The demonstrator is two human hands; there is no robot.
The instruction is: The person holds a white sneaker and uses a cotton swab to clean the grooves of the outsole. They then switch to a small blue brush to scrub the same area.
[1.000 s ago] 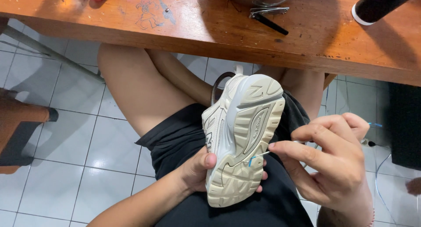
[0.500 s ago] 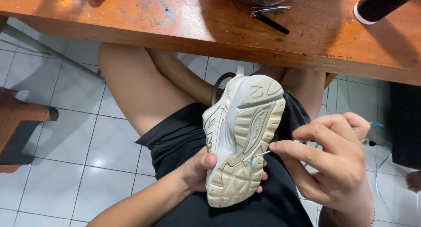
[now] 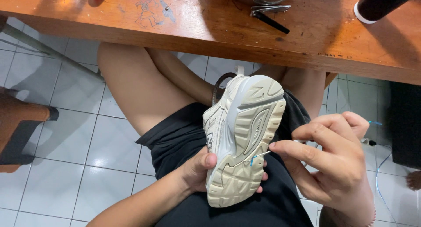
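Left hand (image 3: pixel 199 170) grips sneaker (image 3: pixel 243 139) sole-up; right hand (image 3: pixel 333 161) pinches needle (image 3: pixel 258 156) against it.

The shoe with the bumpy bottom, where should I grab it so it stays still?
Grip the shoe around its narrow middle from the left, as the left hand does. The sole faces up, so that side keeps the tread and the needle uncovered.

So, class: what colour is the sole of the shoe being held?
Cream-white sole, clearest in the head view.
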